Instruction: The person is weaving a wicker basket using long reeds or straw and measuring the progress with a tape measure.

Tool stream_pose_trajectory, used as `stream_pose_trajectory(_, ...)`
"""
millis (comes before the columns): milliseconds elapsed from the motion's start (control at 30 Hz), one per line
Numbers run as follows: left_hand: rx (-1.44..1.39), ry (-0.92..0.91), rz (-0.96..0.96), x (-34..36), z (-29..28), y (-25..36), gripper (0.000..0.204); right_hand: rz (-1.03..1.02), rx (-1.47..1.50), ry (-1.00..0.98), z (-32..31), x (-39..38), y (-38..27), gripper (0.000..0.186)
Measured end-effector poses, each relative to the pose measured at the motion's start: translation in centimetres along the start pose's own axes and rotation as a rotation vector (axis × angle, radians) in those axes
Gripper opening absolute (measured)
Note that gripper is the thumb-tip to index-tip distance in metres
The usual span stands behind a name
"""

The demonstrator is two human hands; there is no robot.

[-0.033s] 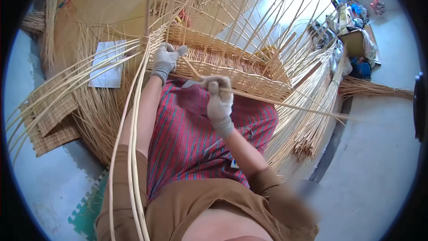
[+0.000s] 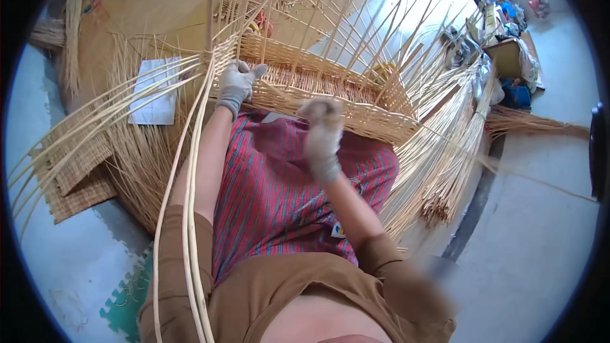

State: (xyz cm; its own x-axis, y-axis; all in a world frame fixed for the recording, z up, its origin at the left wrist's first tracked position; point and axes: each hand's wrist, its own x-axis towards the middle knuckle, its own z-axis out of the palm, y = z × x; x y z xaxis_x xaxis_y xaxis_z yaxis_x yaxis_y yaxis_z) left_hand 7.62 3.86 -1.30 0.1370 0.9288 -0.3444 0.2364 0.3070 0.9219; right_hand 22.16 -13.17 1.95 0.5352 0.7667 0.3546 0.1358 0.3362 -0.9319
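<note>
My left hand, in a pale knitted glove, is closed on the wicker basket's weave at its left end, beside upright stakes. My right hand, gloved and blurred, is closed around what looks like a thin pale cane in front of the basket's near wall. The basket is long and open, with tall stakes standing from its rim. Several long pale canes hang from its left corner past my left arm. A red striped cloth covers my lap under the basket.
Bundles of canes lie to the right and left. A white sheet, woven mats and a green foam mat are at the left. Cluttered bags and boxes stand at the back right.
My right hand has moved a little right and upward, and the cane end at the right has swung to a lower position. My left hand holds the same place.
</note>
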Motion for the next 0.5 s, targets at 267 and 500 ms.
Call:
stream_pose_trajectory(267, 0.395, -0.159, 0.471, -5.0, 4.1, 1.9, 0.021, 0.5, 0.376, 0.413, -8.5, 2.3, 2.7, 0.019)
stream_pose_trajectory(500, 0.48, -0.202, 0.148, -3.3, 6.7, 0.5, 0.041, -0.522, -0.888, 0.03, 1.4, 16.5, -1.0, 0.048)
